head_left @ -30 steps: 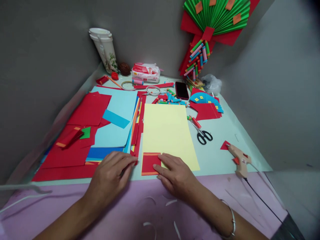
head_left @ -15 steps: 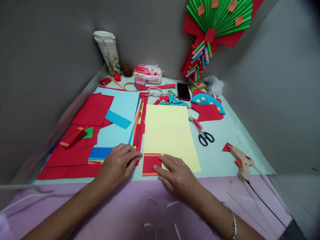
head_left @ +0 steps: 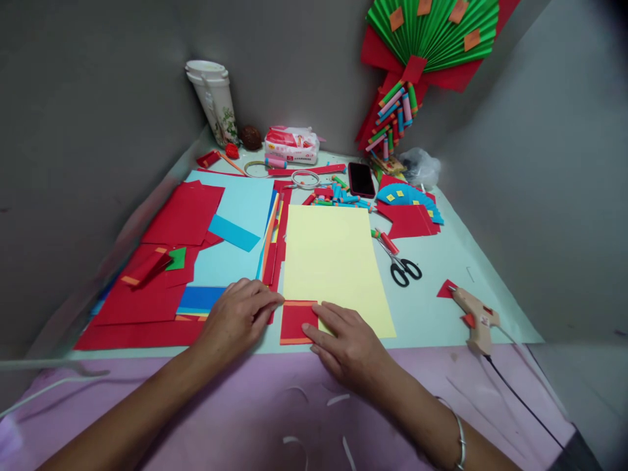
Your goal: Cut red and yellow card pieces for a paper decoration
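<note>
A small red paper piece (head_left: 294, 320) with orange strips on its top and bottom edges lies at the near end of a long pale yellow sheet (head_left: 333, 261). My right hand (head_left: 346, 343) lies flat, fingers stretched, pressing the red piece's right side and the yellow sheet's near corner. My left hand (head_left: 240, 315) rests flat just left of the red piece, its fingertips at the piece's upper left corner. Neither hand grips anything.
Red and blue paper sheets (head_left: 196, 261) are stacked at the left. Black-handled scissors (head_left: 400, 265) lie right of the yellow sheet. A glue gun (head_left: 473, 317) with its cord sits at the right. A phone (head_left: 362, 178), paper rolls, tape rings, a cup (head_left: 216, 101) and fan decorations stand at the back.
My left hand has slid right and slightly forward, bringing its fingertips to the red piece's corner. The right hand has stayed pressed on the paper.
</note>
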A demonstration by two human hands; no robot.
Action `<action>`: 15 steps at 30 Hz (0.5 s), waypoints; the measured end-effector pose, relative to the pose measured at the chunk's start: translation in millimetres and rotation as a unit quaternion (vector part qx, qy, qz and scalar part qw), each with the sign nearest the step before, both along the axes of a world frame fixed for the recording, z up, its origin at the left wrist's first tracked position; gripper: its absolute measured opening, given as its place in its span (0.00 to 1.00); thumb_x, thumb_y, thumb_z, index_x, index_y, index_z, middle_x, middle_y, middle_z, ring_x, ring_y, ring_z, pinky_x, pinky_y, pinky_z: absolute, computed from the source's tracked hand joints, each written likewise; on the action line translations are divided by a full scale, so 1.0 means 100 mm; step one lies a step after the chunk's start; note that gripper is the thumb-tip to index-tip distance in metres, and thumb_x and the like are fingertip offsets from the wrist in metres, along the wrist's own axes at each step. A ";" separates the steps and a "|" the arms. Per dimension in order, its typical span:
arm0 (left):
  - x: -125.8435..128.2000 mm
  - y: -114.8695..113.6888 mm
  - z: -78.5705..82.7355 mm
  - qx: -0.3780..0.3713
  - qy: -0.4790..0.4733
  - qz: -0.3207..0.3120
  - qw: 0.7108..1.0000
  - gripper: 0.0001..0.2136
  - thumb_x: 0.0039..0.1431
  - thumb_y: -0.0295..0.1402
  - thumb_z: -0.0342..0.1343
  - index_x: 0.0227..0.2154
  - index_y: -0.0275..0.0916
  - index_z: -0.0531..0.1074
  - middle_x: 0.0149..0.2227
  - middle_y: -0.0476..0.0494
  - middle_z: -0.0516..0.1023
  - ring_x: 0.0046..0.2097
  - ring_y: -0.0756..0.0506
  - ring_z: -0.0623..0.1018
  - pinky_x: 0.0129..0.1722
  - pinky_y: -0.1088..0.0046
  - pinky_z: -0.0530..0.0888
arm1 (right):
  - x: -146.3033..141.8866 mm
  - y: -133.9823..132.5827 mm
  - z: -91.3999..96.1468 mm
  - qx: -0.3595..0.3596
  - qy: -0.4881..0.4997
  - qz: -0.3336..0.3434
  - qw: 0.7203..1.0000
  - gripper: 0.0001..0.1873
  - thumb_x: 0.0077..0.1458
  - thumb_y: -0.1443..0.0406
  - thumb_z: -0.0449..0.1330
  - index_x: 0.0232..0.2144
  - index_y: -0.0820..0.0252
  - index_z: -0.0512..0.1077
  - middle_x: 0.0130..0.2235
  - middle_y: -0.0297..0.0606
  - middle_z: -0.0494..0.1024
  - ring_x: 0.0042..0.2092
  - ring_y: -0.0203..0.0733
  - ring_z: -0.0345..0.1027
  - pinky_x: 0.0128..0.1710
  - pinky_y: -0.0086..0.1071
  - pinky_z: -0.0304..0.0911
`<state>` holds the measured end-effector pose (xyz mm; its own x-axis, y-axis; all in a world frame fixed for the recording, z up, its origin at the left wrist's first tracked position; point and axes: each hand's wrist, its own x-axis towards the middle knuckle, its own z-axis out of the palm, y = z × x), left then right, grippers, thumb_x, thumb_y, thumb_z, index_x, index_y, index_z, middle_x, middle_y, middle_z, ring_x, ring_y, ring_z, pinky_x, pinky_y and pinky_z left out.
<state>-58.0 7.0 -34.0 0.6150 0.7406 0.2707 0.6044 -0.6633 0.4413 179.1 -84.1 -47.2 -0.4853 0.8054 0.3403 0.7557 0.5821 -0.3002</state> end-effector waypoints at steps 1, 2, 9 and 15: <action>0.00 0.00 0.00 0.000 -0.002 0.000 1.000 0.10 0.66 0.30 0.49 0.38 0.41 0.77 0.32 0.45 0.77 0.35 0.45 0.70 0.36 0.66 0.66 | 0.00 0.00 0.00 0.000 0.000 -0.001 1.000 0.17 0.59 0.68 0.59 0.51 0.59 0.73 0.56 0.51 0.72 0.58 0.54 0.64 0.51 0.47 0.67; 0.00 0.00 0.00 0.000 -0.004 0.001 1.000 0.10 0.66 0.30 0.49 0.38 0.41 0.77 0.32 0.45 0.77 0.35 0.45 0.70 0.36 0.66 0.66 | 0.00 0.00 0.00 0.001 -0.001 -0.001 1.000 0.17 0.59 0.68 0.59 0.51 0.59 0.73 0.56 0.51 0.72 0.57 0.54 0.64 0.51 0.47 0.67; 0.02 0.01 -0.01 -0.013 -0.007 0.009 1.000 0.11 0.65 0.29 0.49 0.38 0.40 0.78 0.31 0.45 0.77 0.35 0.45 0.71 0.36 0.66 0.66 | 0.00 0.00 0.00 -0.003 -0.004 0.000 1.000 0.17 0.60 0.68 0.59 0.51 0.59 0.72 0.56 0.51 0.71 0.58 0.54 0.63 0.51 0.47 0.67; 0.07 0.01 0.03 -0.061 -0.012 0.043 0.997 0.11 0.63 0.31 0.50 0.35 0.41 0.78 0.32 0.46 0.79 0.36 0.44 0.72 0.38 0.65 0.68 | 0.00 0.00 -0.02 0.001 -0.003 0.001 1.000 0.17 0.60 0.68 0.58 0.52 0.60 0.72 0.56 0.52 0.71 0.58 0.54 0.63 0.51 0.48 0.67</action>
<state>-51.4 7.8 -30.7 0.5414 0.8190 0.1899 0.6453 -0.5496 0.5306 179.5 -83.9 -48.8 -0.4893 0.8039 0.3382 0.7560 0.5843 -0.2951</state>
